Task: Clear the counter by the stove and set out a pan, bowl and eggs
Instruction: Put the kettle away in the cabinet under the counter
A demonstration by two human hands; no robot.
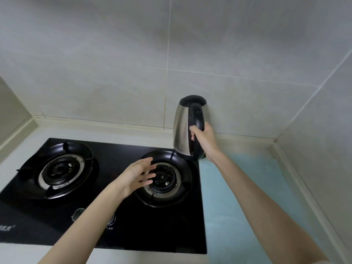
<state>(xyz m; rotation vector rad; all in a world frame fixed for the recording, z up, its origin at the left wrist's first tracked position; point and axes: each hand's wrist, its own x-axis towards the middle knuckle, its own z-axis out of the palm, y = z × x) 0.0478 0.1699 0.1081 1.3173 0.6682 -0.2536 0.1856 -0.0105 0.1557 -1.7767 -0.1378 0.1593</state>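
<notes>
1. Leaning slightly off upright, a steel kettle (182, 128) with a black lid is held near the back edge of the bench (238, 197), at the back right corner of the stove (118, 225).
2. Its black handle (198, 119) is turned toward the camera and is gripped low down by the right hand (204, 139), with the fingers curled round it and the thumb closed on the near side.
3. The base of the kettle is seen just over the rim of the right burner (165, 180); whether it touches the burner or the bench cannot be told.
4. The left hand (136, 176) is held above the right burner, short of the kettle, with the fingers spread and nearly straight and nothing in its grasp.
5. The left burner (61, 169) is set toward the left edge of the black glass stove, and a knob (78, 214) is partly hidden behind the left forearm near the front edge.
6. A pale blue-green surface is shown on the bench to the right of the stove, running to the back right corner.
7. The bench is bounded at the back and on the right by a grey tiled wall (114, 73).
</notes>
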